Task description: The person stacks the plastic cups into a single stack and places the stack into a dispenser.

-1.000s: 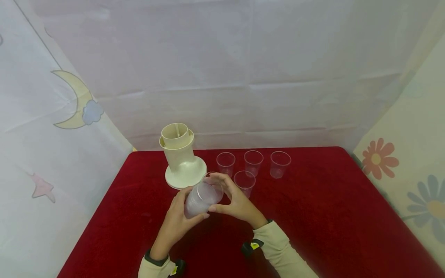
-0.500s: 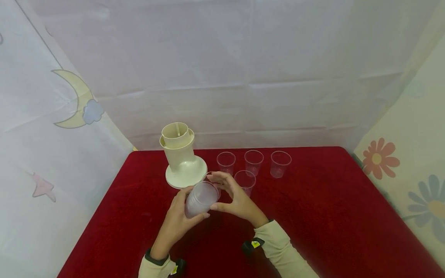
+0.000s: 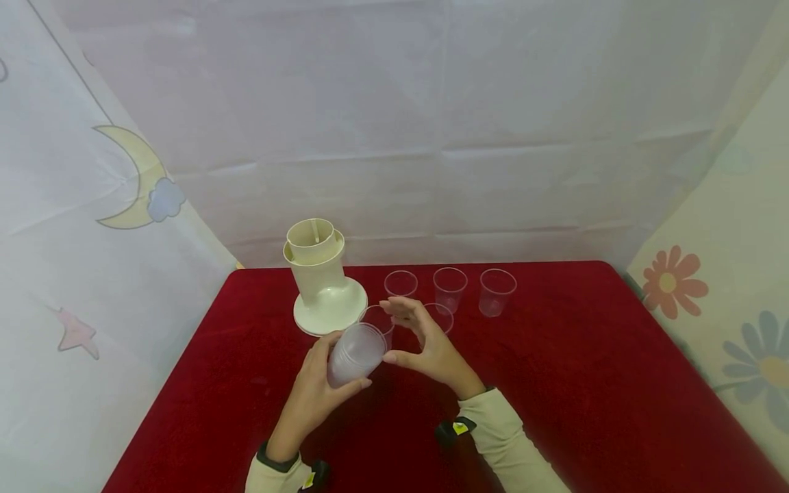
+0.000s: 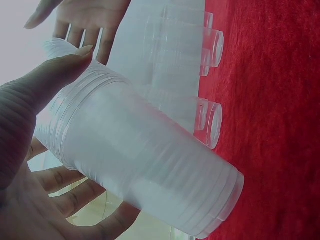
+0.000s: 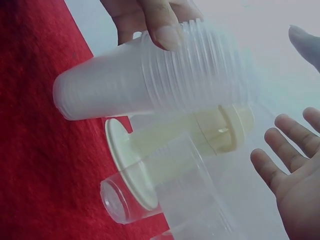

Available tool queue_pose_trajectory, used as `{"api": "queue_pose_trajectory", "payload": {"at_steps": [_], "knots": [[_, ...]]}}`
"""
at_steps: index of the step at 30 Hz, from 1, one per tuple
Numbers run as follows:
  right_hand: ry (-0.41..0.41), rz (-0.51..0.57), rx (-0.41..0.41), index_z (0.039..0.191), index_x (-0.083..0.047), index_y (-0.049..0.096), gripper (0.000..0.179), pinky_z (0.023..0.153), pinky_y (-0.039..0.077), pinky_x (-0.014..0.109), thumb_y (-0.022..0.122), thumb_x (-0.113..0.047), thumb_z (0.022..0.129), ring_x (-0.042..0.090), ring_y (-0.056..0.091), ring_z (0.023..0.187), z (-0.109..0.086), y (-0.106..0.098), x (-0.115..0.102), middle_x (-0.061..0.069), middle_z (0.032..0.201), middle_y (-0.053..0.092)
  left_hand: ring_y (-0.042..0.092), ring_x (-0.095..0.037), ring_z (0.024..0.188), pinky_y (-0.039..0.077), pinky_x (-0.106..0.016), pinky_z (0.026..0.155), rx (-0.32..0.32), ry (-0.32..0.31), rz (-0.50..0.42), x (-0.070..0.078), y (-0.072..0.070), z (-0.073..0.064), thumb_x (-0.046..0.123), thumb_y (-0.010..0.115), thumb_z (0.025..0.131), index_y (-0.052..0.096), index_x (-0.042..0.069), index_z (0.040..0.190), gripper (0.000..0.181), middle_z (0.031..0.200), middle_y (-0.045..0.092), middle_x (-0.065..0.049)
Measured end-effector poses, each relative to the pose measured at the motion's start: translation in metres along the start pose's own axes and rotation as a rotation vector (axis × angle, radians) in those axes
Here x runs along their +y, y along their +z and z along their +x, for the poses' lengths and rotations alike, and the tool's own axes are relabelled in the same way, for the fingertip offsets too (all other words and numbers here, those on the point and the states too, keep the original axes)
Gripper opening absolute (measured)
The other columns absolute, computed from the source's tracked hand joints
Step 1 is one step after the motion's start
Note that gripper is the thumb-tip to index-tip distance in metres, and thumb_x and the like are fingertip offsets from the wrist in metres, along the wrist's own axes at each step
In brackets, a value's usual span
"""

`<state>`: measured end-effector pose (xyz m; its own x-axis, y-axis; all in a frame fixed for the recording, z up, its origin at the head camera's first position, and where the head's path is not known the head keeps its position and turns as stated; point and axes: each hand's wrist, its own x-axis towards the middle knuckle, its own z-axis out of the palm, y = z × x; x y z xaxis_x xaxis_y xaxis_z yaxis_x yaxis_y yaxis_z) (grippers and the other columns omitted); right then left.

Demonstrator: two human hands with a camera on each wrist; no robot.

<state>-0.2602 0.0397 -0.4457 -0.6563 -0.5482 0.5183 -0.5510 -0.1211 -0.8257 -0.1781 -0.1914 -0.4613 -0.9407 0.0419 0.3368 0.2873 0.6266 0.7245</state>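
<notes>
My left hand [image 3: 316, 387] grips a tilted stack of nested clear plastic cups [image 3: 354, 356], thumb on one side and fingers on the other. In the left wrist view many rims are bunched under the thumb, and the bases point toward the red cloth. To the right of the stack, my right hand [image 3: 431, 350] is raised with fingers spread and holds nothing. The right wrist view shows its fingers [image 5: 280, 145] apart from the stack. Just behind the stack a single clear cup [image 3: 379, 318] stands on the table, partly hidden by it.
Several more clear cups stand farther back, among them the rightmost cup [image 3: 496, 293]; my right hand overlaps a nearer cup [image 3: 441, 318]. Back left stands a cream tube-shaped holder [image 3: 317, 277] on a round base. A red cloth [image 3: 585, 383] covers the table, with pale patterned sheets around.
My right hand has drawn back to the right from the stack, its fingers coming away. A rim that jutted toward it no longer does. My left hand and stack stay nearly in place.
</notes>
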Motion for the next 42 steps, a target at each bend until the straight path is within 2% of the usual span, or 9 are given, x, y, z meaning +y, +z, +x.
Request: {"api": "queue_pose_trajectory", "payload": {"at_steps": [7, 10, 16, 21, 27, 31, 36, 42], "knots": [[0.001, -0.025, 0.024, 0.149, -0.013, 0.034, 0.081, 0.111, 0.037, 0.048, 0.081, -0.018, 0.083, 0.028, 0.043, 0.137, -0.001, -0.005, -0.001, 0.004, 0.148, 0.047, 0.055, -0.028, 0.111, 0.052, -0.052, 0.087, 0.003, -0.002, 0.001, -0.001, 0.000, 0.000, 0.036, 0.092, 0.070, 0.044, 0.014, 0.142, 0.089, 0.132, 0.055, -0.008], [-0.008, -0.020, 0.028, 0.149, -0.011, 0.033, 0.082, 0.110, 0.037, 0.051, 0.081, -0.015, 0.083, 0.031, 0.043, 0.136, -0.001, -0.007, -0.001, 0.007, 0.149, 0.046, 0.055, -0.027, 0.111, 0.052, -0.051, 0.087, 0.004, -0.005, 0.001, -0.001, 0.000, -0.001, 0.036, 0.092, 0.070, 0.044, 0.014, 0.142, 0.089, 0.132, 0.055, -0.008], [-0.008, -0.059, 0.059, 0.149, -0.006, 0.033, 0.080, 0.109, 0.036, 0.056, 0.080, -0.018, 0.085, 0.027, 0.046, 0.134, -0.002, -0.017, -0.003, 0.010, 0.150, 0.046, 0.055, -0.027, 0.111, 0.051, -0.053, 0.088, -0.002, -0.027, -0.007, -0.001, 0.000, 0.000, 0.037, 0.092, 0.070, 0.044, 0.015, 0.143, 0.090, 0.132, 0.055, -0.008], [-0.015, -0.062, 0.086, 0.149, -0.007, 0.033, 0.080, 0.110, 0.035, 0.055, 0.080, -0.016, 0.085, 0.028, 0.043, 0.137, -0.003, -0.026, -0.004, 0.012, 0.151, 0.045, 0.054, -0.028, 0.111, 0.051, -0.053, 0.088, -0.003, -0.028, -0.007, -0.001, 0.000, -0.001, 0.037, 0.092, 0.070, 0.044, 0.014, 0.142, 0.089, 0.131, 0.055, -0.008], [0.009, -0.109, 0.129, 0.150, -0.014, 0.034, 0.081, 0.110, 0.036, 0.051, 0.080, -0.015, 0.084, 0.025, 0.042, 0.138, -0.006, -0.039, -0.004, 0.006, 0.151, 0.045, 0.054, -0.026, 0.110, 0.051, -0.050, 0.087, 0.005, -0.015, 0.000, -0.002, 0.000, -0.001, 0.039, 0.091, 0.070, 0.045, 0.014, 0.141, 0.089, 0.131, 0.056, -0.007], [0.030, -0.153, 0.157, 0.150, -0.010, 0.033, 0.082, 0.109, 0.035, 0.056, 0.080, -0.012, 0.083, 0.030, 0.042, 0.137, -0.008, -0.047, -0.003, 0.006, 0.151, 0.044, 0.054, -0.027, 0.110, 0.051, -0.050, 0.086, 0.008, -0.017, -0.003, -0.003, 0.000, -0.001, 0.039, 0.091, 0.070, 0.045, 0.014, 0.141, 0.089, 0.131, 0.056, -0.007], [0.065, -0.198, 0.169, 0.151, -0.015, 0.032, 0.084, 0.109, 0.034, 0.059, 0.081, -0.009, 0.083, 0.026, 0.042, 0.137, -0.011, -0.056, -0.003, 0.005, 0.152, 0.043, 0.054, -0.027, 0.110, 0.051, -0.050, 0.086, 0.009, -0.022, -0.006, -0.004, 0.000, -0.001, 0.040, 0.091, 0.070, 0.045, 0.014, 0.141, 0.089, 0.131, 0.055, -0.007], [0.091, -0.227, 0.181, 0.149, 0.000, 0.032, 0.083, 0.110, 0.030, 0.061, 0.078, 0.002, 0.080, 0.039, 0.040, 0.136, -0.009, -0.056, -0.033, 0.022, 0.151, 0.039, 0.054, -0.026, 0.110, 0.051, -0.050, 0.086, 0.008, -0.024, -0.002, -0.003, 0.000, -0.001, 0.040, 0.091, 0.070, 0.045, 0.014, 0.141, 0.088, 0.130, 0.056, -0.007]]}}
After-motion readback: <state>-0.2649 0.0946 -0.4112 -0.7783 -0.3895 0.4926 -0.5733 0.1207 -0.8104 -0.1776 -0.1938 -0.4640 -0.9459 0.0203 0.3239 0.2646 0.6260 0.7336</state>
